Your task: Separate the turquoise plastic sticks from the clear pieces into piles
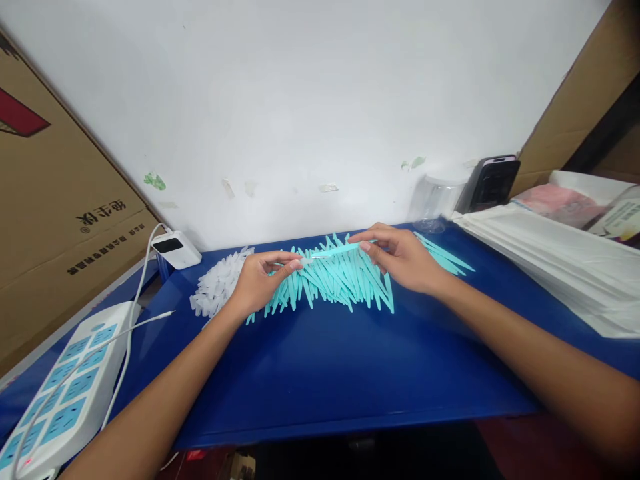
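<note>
My right hand (395, 257) pinches a slim turquoise eyebrow razor (345, 249) by its handle, its thin blade end pointing left. Between the thumb and fingertips of my left hand (265, 277) is a small translucent cap (306, 261), at the razor's blade end. How far the cap covers the blade is too small to tell. Below both hands lies a wide pile of turquoise razors (330, 283). Left of it, partly behind my left hand, is a heap of translucent caps (217, 283). A smaller group of turquoise razors (445, 257) lies beyond my right wrist.
On the blue table (320, 373), a white power strip (75, 380) with cables lies left, near a white device (177, 249). A clear plastic jar (437, 200), a dark phone-like device (495, 180) and stacked white sheets (545, 260) stand right. Cardboard (60, 200) borders the left side.
</note>
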